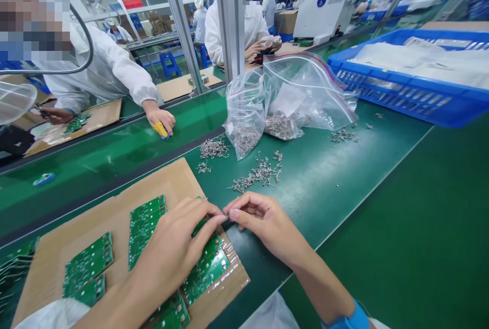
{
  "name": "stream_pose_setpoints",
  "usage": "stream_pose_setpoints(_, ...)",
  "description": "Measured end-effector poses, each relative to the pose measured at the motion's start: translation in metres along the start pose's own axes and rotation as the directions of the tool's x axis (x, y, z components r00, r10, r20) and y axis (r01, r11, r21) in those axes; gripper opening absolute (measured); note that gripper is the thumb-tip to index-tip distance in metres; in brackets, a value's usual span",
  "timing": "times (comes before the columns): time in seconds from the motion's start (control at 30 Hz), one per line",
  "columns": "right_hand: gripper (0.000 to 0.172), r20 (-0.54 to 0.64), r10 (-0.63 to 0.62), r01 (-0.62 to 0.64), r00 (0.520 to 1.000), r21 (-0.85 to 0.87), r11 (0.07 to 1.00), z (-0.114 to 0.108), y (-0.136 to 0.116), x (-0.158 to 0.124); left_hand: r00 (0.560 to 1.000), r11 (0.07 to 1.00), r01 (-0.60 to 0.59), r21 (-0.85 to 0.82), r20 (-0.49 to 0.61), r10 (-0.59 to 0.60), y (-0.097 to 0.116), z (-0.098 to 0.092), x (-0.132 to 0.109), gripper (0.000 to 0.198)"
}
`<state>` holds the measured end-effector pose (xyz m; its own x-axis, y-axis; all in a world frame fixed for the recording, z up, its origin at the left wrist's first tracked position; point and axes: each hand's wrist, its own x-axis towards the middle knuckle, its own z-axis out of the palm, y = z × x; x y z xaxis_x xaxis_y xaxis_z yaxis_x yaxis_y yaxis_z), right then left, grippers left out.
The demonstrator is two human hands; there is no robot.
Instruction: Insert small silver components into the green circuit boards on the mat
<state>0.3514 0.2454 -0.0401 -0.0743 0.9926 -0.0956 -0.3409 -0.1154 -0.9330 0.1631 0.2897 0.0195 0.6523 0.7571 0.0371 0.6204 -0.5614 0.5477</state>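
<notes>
My left hand [179,240] reaches over the green circuit boards [210,268], thumb and forefinger pinched. Its fingertips meet those of my right hand [267,224], also pinched, at the right edge of the cardboard sheet [183,179]. Between the fingertips a small metal part [227,216] shows, mostly hidden. Just beyond my hands lies a loose pile of small metal pin-like parts [262,173], with a second heap [214,148] to its left. More green boards [88,263] lie on the cardboard at the left.
Clear zip bags [244,135] of metal parts stand behind the piles. A blue basket [412,100] holding white material is at the right. Across the green belt [126,145], a co-worker's hand [160,117] holds something yellow. Metal posts [229,28] rise behind the bags.
</notes>
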Motion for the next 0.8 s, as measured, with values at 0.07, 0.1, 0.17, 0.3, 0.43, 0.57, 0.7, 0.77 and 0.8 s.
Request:
stream_pose_setpoints(0.07, 0.025, 0.002, -0.028, 0.028, 1.000, -0.010, 1.000, 0.002, 0.001, -0.001, 0.997, 0.997, 0.068, -0.044, 0.039, -0.067, 0.001, 0.000, 0.002, 0.025)
stream_pose_setpoints(0.1, 0.023, 0.010, -0.042, 0.042, 0.999, -0.012, 0.999, 0.002, 0.001, -0.001, 0.993, 0.991, 0.107, -0.084, 0.062, -0.102, 0.002, 0.000, 0.003, 0.027)
stream_pose_setpoints(0.17, 0.021, 0.030, -0.067, 0.067, 0.997, -0.002, 0.998, 0.004, 0.001, -0.002, 0.981, 0.968, 0.181, -0.172, 0.102, -0.165, 0.003, 0.000, 0.005, 0.031)
stream_pose_setpoints(0.3, 0.021, 0.055, -0.049, 0.045, 0.997, 0.079, 0.996, 0.004, 0.001, -0.002, 0.973, 0.951, 0.227, -0.210, 0.089, -0.212, 0.007, 0.000, 0.009, 0.032)
stream_pose_setpoints(0.43, 0.026, -0.019, -0.064, 0.065, 0.998, 0.106, 0.992, 0.003, 0.001, -0.001, 0.977, 0.959, 0.210, -0.188, 0.074, -0.200, 0.011, 0.001, 0.011, 0.031)
stream_pose_setpoints(0.57, 0.021, -0.049, -0.123, 0.122, 0.991, -0.039, 0.992, 0.001, 0.003, -0.002, 0.985, 0.974, 0.169, -0.154, 0.055, -0.162, 0.010, 0.002, 0.012, 0.030)
stream_pose_setpoints(0.7, 0.018, -0.031, -0.228, 0.209, 0.973, -0.295, 0.932, 0.000, 0.006, -0.003, 0.977, 0.970, 0.212, -0.118, 0.041, -0.208, 0.004, -0.003, 0.015, 0.034)
stream_pose_setpoints(0.77, 0.017, -0.031, -0.278, 0.247, 0.960, -0.372, 0.895, 0.001, 0.007, -0.003, 0.966, 0.954, 0.260, -0.147, 0.039, -0.257, 0.001, -0.009, 0.017, 0.038)
stream_pose_setpoints(0.8, 0.016, -0.042, -0.296, 0.257, 0.954, -0.387, 0.885, 0.001, 0.007, -0.003, 0.961, 0.948, 0.275, -0.162, 0.047, -0.271, -0.001, -0.012, 0.018, 0.040)
